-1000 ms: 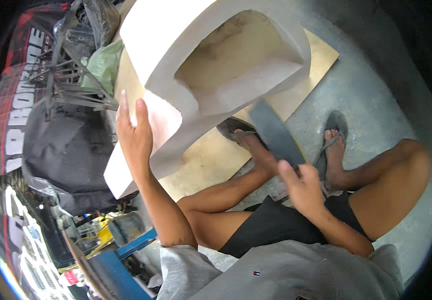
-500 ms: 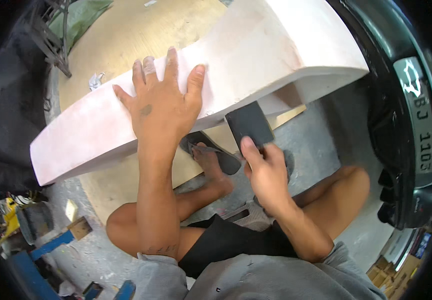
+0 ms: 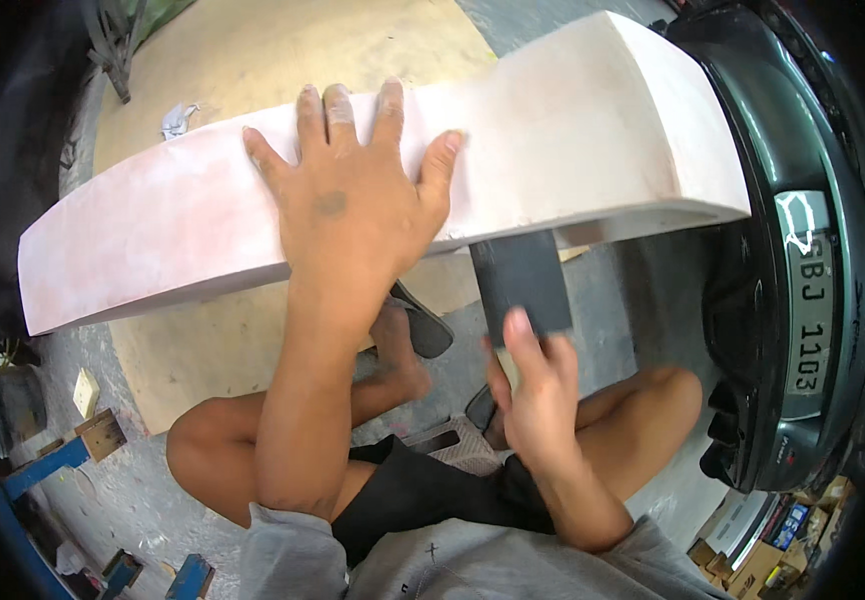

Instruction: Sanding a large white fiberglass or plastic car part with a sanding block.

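Observation:
A long, curved, whitish-pink panel (image 3: pixel 183 215) lies across in front of me, its right end broad and boxy. Flat on its top face rests my left hand (image 3: pixel 363 195), fingers spread, with pale dust on the fingertips. My right hand (image 3: pixel 543 385) grips a dark sanding block (image 3: pixel 521 285), thumb on its dark face and a paler side showing beneath. The block's far end meets the panel's near lower edge, right of my left hand; whether it reaches underneath is hidden.
A plywood sheet (image 3: pixel 223 90) lies under and beyond the panel. A dark green car bumper (image 3: pixel 763 110) with a plate stands close at the right. Blue-painted pieces (image 3: pixel 48 468) lie on the floor at lower left, boxes (image 3: pixel 753 570) at lower right. My bent legs flank a hollow block (image 3: pixel 458 445).
The panel appears lower at its right end and shifted left in view. My right hand and the sanding block sit lower, the block turned more upright. My left hand stays spread on the panel.

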`<state>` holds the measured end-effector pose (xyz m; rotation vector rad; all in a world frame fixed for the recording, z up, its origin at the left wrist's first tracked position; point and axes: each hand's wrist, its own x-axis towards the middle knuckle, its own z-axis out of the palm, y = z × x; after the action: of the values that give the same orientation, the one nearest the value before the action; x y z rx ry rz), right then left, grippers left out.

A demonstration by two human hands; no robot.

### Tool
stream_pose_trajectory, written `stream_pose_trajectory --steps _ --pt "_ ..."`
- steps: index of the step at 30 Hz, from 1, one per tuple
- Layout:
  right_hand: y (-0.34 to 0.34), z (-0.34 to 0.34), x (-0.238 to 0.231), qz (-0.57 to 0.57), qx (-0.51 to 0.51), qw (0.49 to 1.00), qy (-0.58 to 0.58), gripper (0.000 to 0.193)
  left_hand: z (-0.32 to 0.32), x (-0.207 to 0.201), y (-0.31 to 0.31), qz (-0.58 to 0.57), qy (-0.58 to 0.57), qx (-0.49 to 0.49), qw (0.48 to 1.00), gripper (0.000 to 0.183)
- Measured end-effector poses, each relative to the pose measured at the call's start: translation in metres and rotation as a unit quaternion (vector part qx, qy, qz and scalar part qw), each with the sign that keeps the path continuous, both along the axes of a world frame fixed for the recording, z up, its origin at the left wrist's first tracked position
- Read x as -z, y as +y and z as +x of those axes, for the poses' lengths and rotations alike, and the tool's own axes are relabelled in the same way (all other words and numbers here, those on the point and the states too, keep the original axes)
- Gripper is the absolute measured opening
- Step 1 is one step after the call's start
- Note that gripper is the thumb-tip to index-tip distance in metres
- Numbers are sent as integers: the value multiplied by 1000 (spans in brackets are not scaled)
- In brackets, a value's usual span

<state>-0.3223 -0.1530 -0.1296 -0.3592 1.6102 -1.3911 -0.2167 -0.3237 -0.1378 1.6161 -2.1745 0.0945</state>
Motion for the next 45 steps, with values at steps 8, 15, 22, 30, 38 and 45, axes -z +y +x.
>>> stream_pose_trajectory --steps 8,15,22,30,38,45 --pt "68 -19 6 45 -82 995 20 35 10 -11 -6 19 15 -3 1000 77" --pt "151 -49 113 154 -24 988 -24 23 15 2 10 -83 139 124 979 60" --pt "150 -21 132 160 -48 985 -47 24 -3 20 70 -129 63 109 984 70" --pt "157 -20 121 139 -58 977 -153 25 -15 40 102 -217 145 150 954 60" --pt "172 -22 121 175 -57 968 -172 30 -55 45 110 268 24 29 963 89" --pt "168 -29 101 116 -8 957 -264 29 -90 74 86 337 -42 -37 940 115"
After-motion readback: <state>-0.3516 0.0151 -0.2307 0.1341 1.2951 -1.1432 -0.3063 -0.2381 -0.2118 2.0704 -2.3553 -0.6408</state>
